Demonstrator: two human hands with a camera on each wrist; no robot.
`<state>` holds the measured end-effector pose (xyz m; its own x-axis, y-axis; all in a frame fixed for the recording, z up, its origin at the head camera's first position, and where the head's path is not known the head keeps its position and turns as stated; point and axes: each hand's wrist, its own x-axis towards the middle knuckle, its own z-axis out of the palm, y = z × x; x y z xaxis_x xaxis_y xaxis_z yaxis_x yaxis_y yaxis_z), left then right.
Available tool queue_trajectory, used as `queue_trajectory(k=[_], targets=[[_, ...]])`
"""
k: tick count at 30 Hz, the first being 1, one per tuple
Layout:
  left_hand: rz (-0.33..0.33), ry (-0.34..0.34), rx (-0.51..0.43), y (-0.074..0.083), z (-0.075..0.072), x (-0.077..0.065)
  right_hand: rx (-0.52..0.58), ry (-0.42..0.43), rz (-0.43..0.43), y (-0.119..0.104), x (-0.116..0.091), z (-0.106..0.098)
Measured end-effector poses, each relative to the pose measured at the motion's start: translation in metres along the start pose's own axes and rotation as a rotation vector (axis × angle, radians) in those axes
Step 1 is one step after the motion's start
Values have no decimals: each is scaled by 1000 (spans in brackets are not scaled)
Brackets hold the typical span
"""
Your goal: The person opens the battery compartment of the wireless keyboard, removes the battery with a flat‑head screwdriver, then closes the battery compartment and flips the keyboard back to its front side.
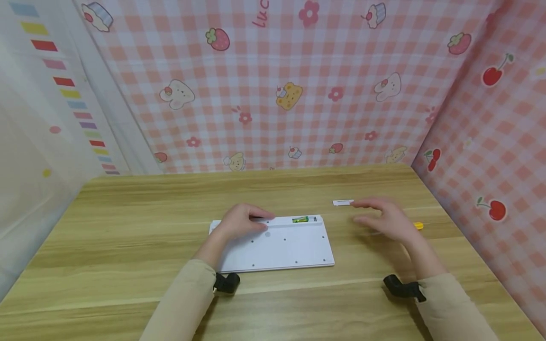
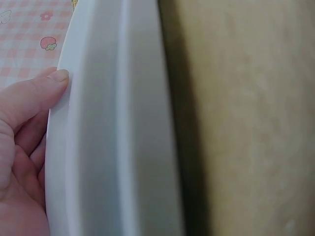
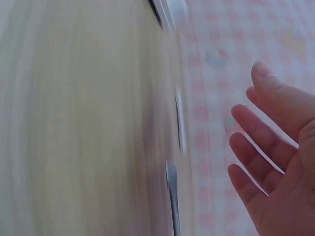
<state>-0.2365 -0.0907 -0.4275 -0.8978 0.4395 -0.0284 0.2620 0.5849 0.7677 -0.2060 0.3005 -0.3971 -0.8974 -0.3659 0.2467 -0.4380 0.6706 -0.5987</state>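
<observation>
A white keyboard point(image 1: 273, 251) lies underside up on the table, with small dark screw spots over it. In the slot along its far edge sits a green battery point(image 1: 300, 219). My left hand point(image 1: 240, 221) grips that far edge left of the battery; in the left wrist view its thumb point(image 2: 51, 88) presses on the white casing. Its other fingers are partly hidden behind the keyboard. My right hand point(image 1: 386, 220) is held out above the table, fingers apart and holding nothing. Just beyond its fingertips lies a small white battery cover point(image 1: 342, 202).
A screwdriver lies beneath my right hand, its yellow handle point(image 1: 419, 226) showing past the wrist and its flat metal shaft point(image 3: 173, 201) in the right wrist view. The wooden table point(image 1: 128, 246) ends at checked cloth point(image 1: 264, 128) behind and on the right.
</observation>
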Motion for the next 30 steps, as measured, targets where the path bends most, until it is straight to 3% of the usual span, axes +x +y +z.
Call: queue_trajectory(k=[4,14,20,30], targets=[[9,3,4,0,1,0,24,-60,-62,-14,19,24],[-1,3,2,-1,0,0,94,-181,-80,-39,49,58],[23,2,13,0,0,0,127,-224,-23,-46,57,70],[11,5,11,-1,-1,1,176,-226,53,-48,63,77]])
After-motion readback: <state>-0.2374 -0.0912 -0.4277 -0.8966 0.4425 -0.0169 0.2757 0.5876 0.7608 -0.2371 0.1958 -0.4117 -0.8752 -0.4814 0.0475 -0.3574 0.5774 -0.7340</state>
